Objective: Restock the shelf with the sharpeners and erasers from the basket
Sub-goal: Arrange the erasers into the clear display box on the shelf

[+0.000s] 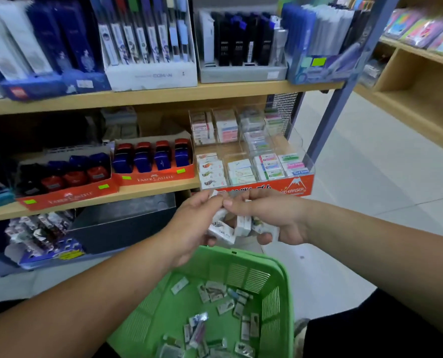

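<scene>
This is a stationery shop. A light wooden shelf unit with grey-blue metal uprights carries goods in retail display packaging. Orange cardboard trays printed "Faber-Castell" hold rows of red and blue plastic sharpeners and bear small green price stickers. Beside them, a clear acrylic tiered display with a red printed front keeps small wrapped erasers sorted in compartments. White and blue cartons of packaged pens stand on the board above. Across a pale tiled floor aisle, a second wooden shelf unit shows colourful packets. A green slatted plastic basket of loose stock sits before the shelves.
</scene>
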